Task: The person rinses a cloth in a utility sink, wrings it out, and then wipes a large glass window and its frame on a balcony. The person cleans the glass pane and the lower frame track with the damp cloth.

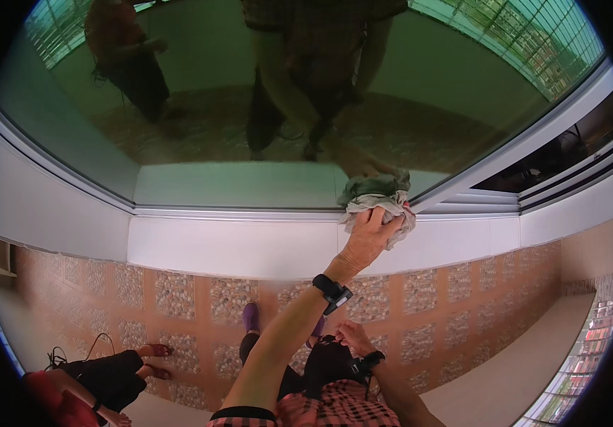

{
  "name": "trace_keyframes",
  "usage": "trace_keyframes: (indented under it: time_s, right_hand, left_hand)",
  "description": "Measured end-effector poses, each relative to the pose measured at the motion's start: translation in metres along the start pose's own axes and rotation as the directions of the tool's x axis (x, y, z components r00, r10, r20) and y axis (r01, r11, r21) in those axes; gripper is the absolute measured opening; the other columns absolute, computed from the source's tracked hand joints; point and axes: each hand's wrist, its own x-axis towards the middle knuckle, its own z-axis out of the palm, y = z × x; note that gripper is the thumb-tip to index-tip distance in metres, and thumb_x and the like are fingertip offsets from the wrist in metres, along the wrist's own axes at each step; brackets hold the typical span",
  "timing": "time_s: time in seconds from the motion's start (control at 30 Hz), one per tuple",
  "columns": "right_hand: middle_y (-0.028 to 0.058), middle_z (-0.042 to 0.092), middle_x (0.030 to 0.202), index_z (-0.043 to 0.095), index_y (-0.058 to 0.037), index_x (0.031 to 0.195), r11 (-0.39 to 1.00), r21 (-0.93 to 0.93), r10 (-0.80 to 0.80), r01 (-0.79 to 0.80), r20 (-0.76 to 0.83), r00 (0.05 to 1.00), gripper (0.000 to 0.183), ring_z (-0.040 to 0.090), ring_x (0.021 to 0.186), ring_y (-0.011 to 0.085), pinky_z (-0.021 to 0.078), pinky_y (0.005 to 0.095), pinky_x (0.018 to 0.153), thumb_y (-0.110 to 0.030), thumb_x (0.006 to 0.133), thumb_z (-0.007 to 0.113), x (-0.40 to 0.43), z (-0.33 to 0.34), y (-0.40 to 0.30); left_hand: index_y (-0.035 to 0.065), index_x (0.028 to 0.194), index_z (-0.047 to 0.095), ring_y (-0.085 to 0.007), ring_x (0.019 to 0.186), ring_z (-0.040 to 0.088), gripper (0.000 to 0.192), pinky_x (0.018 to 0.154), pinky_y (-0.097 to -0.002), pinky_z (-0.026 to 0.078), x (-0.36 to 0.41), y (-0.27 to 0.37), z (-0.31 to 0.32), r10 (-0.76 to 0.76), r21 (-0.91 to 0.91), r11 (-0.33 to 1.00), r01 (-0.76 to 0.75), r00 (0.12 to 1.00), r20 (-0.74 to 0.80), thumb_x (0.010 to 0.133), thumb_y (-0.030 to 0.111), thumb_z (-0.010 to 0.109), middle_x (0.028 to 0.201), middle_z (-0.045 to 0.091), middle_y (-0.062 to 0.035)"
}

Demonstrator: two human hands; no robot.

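Observation:
My left hand (367, 240) presses a crumpled grey cloth (381, 211) against the bottom of a dark green window pane (205, 133). The cloth sits at the pane's lower right corner, beside the slanting white window frame (461, 173), and its reflection shows in the glass. Below it runs the white window sill (231, 240). My right hand (355, 337) hangs low in front of my dark trousers, fingers loosely curled, with nothing visible in it. Both wrists wear black bands.
To the left stands another person (98, 379) in red, with dark trousers and sandals. The floor (178, 293) has pebble-patterned tiles. At the right, a dark opening (557, 149) lies above the window tracks (482, 200). A barred window (584, 363) shows at lower right.

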Motion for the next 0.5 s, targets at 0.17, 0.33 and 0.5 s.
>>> trace_keyframes:
  time_s: [0.17, 0.33, 0.5]
  right_hand:
    - [0.0042, 0.063, 0.086, 0.059, -0.0046, 0.106, 0.998, -0.013, -0.065, 0.065, 0.036, 0.997, 0.021, 0.06, 0.073, 0.0101, 0.0493, 0.0213, 0.06, -0.02, 0.096, 0.049, -0.005, -0.001, 0.024]
    - [0.0049, 0.063, 0.085, 0.06, -0.0036, 0.106, 0.996, -0.075, -0.045, 0.046, 0.01, 0.999, 0.022, 0.06, 0.073, 0.0111, 0.0486, 0.0226, 0.06, -0.02, 0.095, 0.051, -0.025, 0.029, 0.006]
    - [0.0049, 0.064, 0.086, 0.061, -0.004, 0.105, 0.996, -0.085, -0.006, 0.007, 0.013, 1.0, 0.023, 0.06, 0.073, 0.0104, 0.047, 0.0228, 0.06, -0.022, 0.095, 0.05, -0.026, 0.076, 0.011]
  left_hand:
    - [0.0143, 0.114, 0.06, -0.0293, 0.102, 0.045, 0.038, 0.091, -0.0403, 0.039, -0.019, -0.014, -0.035, 0.043, -0.022, 0.999, -0.041, 0.996, 0.077, 0.077, 0.004, 0.056, 0.107, 0.045, -0.0102]
    - [0.0102, 0.111, 0.062, -0.0318, 0.098, 0.048, 0.04, 0.088, -0.0407, 0.043, -0.057, -0.05, -0.12, 0.112, 0.047, 0.992, -0.116, 0.991, 0.077, 0.072, 0.0, 0.058, 0.108, 0.047, -0.0126]
    - [0.0077, 0.108, 0.064, -0.034, 0.096, 0.05, 0.039, 0.083, -0.0417, 0.047, -0.123, -0.125, -0.258, 0.005, 0.286, 0.958, -0.011, 1.0, 0.022, 0.07, -0.001, 0.059, 0.104, 0.048, -0.0137]
